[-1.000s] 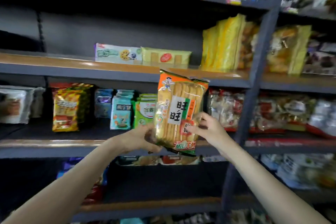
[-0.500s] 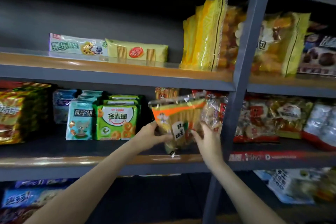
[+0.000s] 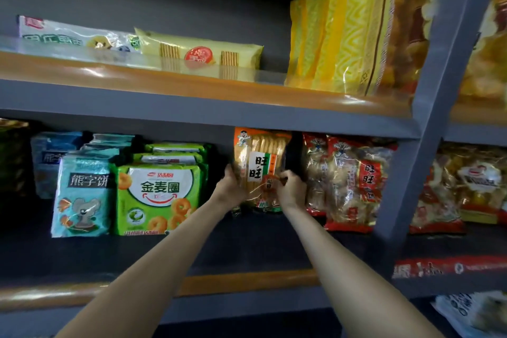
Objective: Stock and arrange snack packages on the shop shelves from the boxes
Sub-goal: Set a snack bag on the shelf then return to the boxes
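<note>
Both hands hold one orange-topped rice cracker pack [image 3: 259, 167], which stands upright on the middle shelf [image 3: 247, 241], well back from the shelf's front edge. The left hand [image 3: 229, 186] grips the pack's left edge, fingers curled around it at mid-height. The right hand [image 3: 290, 189] grips the pack's lower right area, fingers curled onto the front film and pinching it. The pack's top edge sits just below the underside of the upper shelf [image 3: 208, 107]. Position within the row: the pack stands between the green ring-biscuit packs [image 3: 160, 195] to its left and the red-trimmed rice cracker packs [image 3: 354, 184] to its right. A narrow dark gap separates it from the red-trimmed packs; whether it touches the green packs cannot be determined. Left of the green packs stands a row of teal bear-biscuit packs [image 3: 82, 195]. On the upper shelf, a white long biscuit pack [image 3: 74, 35] and a yellow long biscuit pack [image 3: 200, 49] lie flat, end to end, towards the rear. Tall yellow snack bags [image 3: 348, 27] stand upright at the right end of that shelf, beside the grey upright post [image 3: 439, 63]. Further clear-film snack bags [image 3: 474, 184] occupy the adjacent bay to the right of the post.
</note>
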The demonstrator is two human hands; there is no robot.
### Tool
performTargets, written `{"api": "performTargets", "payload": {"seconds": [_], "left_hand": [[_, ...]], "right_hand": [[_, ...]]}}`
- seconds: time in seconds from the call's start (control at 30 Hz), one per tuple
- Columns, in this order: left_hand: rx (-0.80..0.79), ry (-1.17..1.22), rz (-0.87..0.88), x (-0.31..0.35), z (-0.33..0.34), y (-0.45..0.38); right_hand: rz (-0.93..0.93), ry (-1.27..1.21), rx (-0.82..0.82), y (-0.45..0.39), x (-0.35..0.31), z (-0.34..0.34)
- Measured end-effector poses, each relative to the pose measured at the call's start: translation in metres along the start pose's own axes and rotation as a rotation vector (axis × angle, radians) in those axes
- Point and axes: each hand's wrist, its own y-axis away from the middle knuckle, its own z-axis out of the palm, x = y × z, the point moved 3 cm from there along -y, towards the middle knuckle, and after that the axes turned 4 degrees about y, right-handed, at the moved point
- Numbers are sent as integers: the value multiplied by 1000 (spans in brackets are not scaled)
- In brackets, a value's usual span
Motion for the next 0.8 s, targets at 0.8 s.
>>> {"api": "performTargets", "payload": {"seconds": [0.8], "left_hand": [[681, -445, 311, -60, -147, 237]], "right_hand": [[-727, -158, -200, 213, -141, 30]]}}
